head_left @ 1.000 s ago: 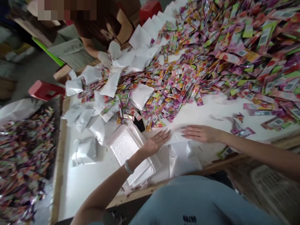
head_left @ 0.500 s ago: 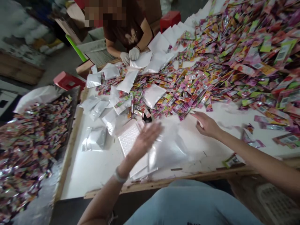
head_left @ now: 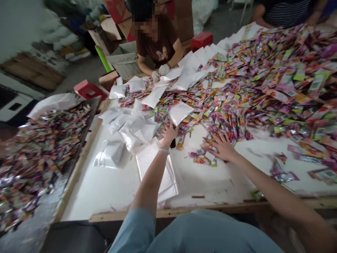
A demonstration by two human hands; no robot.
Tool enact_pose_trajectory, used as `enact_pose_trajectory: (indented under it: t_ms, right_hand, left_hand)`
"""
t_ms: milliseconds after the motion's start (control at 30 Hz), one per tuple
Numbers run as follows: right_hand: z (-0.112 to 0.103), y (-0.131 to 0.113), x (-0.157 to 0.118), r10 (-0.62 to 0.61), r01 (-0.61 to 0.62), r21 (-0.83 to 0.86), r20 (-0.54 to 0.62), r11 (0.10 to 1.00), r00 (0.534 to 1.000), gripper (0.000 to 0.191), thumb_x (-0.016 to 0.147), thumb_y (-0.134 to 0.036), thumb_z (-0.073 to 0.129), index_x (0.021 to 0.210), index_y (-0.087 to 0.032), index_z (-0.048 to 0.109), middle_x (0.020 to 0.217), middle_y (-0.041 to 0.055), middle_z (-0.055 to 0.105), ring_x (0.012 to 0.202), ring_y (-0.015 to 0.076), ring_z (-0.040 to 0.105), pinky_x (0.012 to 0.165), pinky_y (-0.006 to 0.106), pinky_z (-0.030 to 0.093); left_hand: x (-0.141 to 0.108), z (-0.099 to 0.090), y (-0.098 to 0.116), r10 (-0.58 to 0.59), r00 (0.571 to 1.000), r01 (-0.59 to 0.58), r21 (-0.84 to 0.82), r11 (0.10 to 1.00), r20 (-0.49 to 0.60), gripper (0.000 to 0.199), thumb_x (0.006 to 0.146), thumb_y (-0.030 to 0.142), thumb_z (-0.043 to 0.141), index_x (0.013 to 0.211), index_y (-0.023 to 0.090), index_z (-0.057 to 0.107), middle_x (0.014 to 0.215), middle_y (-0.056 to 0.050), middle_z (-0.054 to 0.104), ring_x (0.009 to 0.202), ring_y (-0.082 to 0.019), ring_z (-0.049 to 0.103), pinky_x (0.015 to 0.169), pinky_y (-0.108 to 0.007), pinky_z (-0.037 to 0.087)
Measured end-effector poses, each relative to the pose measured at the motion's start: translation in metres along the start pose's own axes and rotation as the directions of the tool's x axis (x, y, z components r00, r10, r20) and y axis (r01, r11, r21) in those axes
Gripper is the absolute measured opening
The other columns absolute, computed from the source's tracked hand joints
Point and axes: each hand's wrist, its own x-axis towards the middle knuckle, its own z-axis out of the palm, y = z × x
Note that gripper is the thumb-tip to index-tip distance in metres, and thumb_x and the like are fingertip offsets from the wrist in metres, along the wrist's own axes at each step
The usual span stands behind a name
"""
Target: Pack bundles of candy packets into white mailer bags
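Note:
My left hand [head_left: 169, 134] is spread at the near edge of the packet pile, just below a white pouch [head_left: 180, 113]; a dark object shows partly beneath it. My right hand [head_left: 223, 147] lies with fingers apart over several small colourful packets [head_left: 204, 160], touching them. Neither hand is closed on anything. Below my left hand, beside the forearm, rests a stack of white bubble mailers [head_left: 168, 179]. Filled white bags [head_left: 140, 128] are heaped left of my left hand, and a clear-wrapped one [head_left: 110, 154] lies nearer the table's left side.
A large heap of packets [head_left: 263, 80] covers the back and right of the white table [head_left: 105, 191]. Across it, a person in gloves [head_left: 160, 73] handles a white pouch. Another person's torso shows at the top right. More packets [head_left: 52, 147] fill a surface at left.
My left hand has moved up to the pile's edge. My right hand has spread over packets, some now nearer me. The clear bag between my hands has gone; a bag now lies on the left heap.

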Motion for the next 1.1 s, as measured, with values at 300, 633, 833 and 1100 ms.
enact_pose_trajectory:
  t_ms: [300, 633, 833, 1100]
  right_hand:
    - [-0.041, 0.054, -0.111, 0.266, -0.269, -0.027, -0.084, 0.963, 0.960, 0.063, 0.100, -0.046, 0.055, 0.159, -0.025, 0.047, 0.175, 0.0108, 0.021, 0.158, 0.0444, 0.025, 0.124, 0.067, 0.032]
    - [-0.061, 0.018, -0.139, 0.380, -0.389, 0.022, -0.274, 0.921, 0.883, 0.056, 0.097, -0.030, 0.049, 0.151, -0.020, 0.056, 0.157, 0.0161, 0.053, 0.146, 0.0424, 0.045, 0.118, 0.065, 0.042]
    - [-0.027, -0.039, -0.113, 0.452, -0.450, 0.053, -0.170, 0.891, 0.875, 0.091, 0.094, -0.065, 0.053, 0.165, -0.013, 0.027, 0.170, 0.0265, 0.027, 0.151, 0.0579, 0.028, 0.114, 0.081, 0.029]
    - [-0.030, 0.000, -0.137, 0.410, -0.423, -0.026, -0.197, 0.906, 0.890, 0.083, 0.099, -0.062, 0.049, 0.166, -0.018, 0.028, 0.171, 0.0232, 0.026, 0.155, 0.0534, 0.025, 0.118, 0.078, 0.025]
  left_hand:
    - [-0.098, 0.085, 0.063, 0.590, 0.790, -0.544, -0.254, 0.800, 0.165, 0.068, 0.102, 0.037, 0.053, 0.165, 0.021, 0.033, 0.175, -0.020, 0.020, 0.163, -0.042, 0.011, 0.127, -0.068, 0.014]
    - [-0.136, 0.054, 0.038, 0.514, 0.858, -0.495, -0.253, 0.832, 0.012, 0.048, 0.104, 0.026, 0.043, 0.151, 0.018, 0.051, 0.153, -0.020, 0.055, 0.147, -0.035, 0.047, 0.120, -0.056, 0.040]
    - [-0.053, 0.001, 0.026, -0.104, 0.994, 0.103, -0.035, 0.994, -0.026, 0.070, 0.097, 0.019, 0.052, 0.158, -0.006, 0.029, 0.153, -0.038, 0.044, 0.143, -0.046, 0.047, 0.116, -0.058, 0.041]
    - [-0.019, -0.001, 0.017, -0.084, 0.994, 0.088, 0.043, 0.995, -0.076, 0.077, 0.090, -0.001, 0.042, 0.160, -0.012, 0.011, 0.153, -0.045, 0.038, 0.144, -0.048, 0.043, 0.102, -0.064, 0.051]
